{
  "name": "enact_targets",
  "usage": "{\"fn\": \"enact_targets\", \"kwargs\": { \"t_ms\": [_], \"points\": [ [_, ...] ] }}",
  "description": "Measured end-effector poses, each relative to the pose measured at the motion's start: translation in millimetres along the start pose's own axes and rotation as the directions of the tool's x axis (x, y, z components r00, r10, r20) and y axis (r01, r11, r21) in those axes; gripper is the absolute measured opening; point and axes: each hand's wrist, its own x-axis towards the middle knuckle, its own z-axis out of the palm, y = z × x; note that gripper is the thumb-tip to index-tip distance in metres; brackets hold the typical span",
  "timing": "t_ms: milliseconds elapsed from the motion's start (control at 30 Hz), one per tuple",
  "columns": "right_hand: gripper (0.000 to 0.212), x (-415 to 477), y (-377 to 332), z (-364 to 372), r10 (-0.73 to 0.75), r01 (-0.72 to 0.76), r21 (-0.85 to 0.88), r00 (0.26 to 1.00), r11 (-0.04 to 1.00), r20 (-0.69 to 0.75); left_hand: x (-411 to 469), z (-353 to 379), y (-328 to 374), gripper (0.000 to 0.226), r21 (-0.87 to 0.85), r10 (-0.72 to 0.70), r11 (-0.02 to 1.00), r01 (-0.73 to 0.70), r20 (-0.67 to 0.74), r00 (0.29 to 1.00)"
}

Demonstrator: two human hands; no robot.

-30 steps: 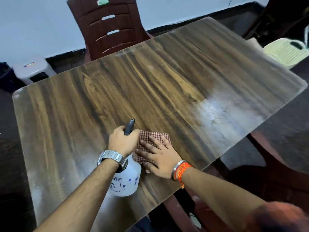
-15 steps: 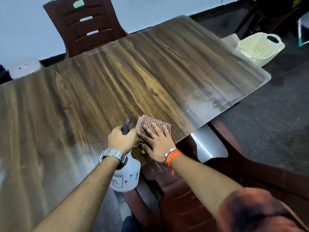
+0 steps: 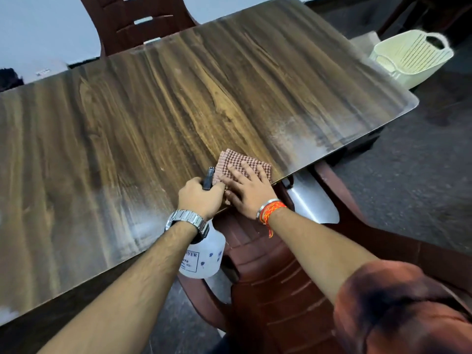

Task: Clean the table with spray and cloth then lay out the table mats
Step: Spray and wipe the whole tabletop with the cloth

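The right hand (image 3: 246, 191) lies flat, fingers spread, pressing a checked cloth (image 3: 242, 162) onto the desk (image 3: 178, 111) at its near edge. Just beside it, the left hand (image 3: 200, 198) is curled round the neck of a white spray bottle (image 3: 204, 256). The black nozzle sticks out above the knuckles, and the body appears to hang just off the desk's edge, though the wrist hides the join. A steel watch (image 3: 187, 221) sits on that wrist. A brown chair (image 3: 268, 277) stands below the hands, and a cream basket (image 3: 411, 56) sits past the desk's far right corner.
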Motion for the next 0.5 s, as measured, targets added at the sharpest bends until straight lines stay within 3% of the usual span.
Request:
{"fn": "enact_targets", "kwargs": {
  "t_ms": [100, 300, 500],
  "points": [
    [0.052, -0.8, 24.6, -4.8, -0.018, 0.017, 0.003, 0.999, 1.000, 0.048, -10.7, 10.3, -0.4, 0.030, -0.001, 0.015, 1.000, -0.015, -0.006, 1.000],
    [0.051, -0.1, 83.3, -18.0, 0.163, -0.166, 0.048, 0.985, 0.985, 0.051, -33.4, 31.0, 18.1, 0.025, -0.023, -0.003, 1.000, 0.002, -0.025, 1.000],
    [0.052, 5.2, 187.1, -29.8, 0.343, -0.343, 0.088, 0.939, 0.935, 0.015, -45.1, 78.5, 62.8, 0.023, -0.056, -0.060, 0.997, 0.054, -0.106, 0.993]
  ]
}}
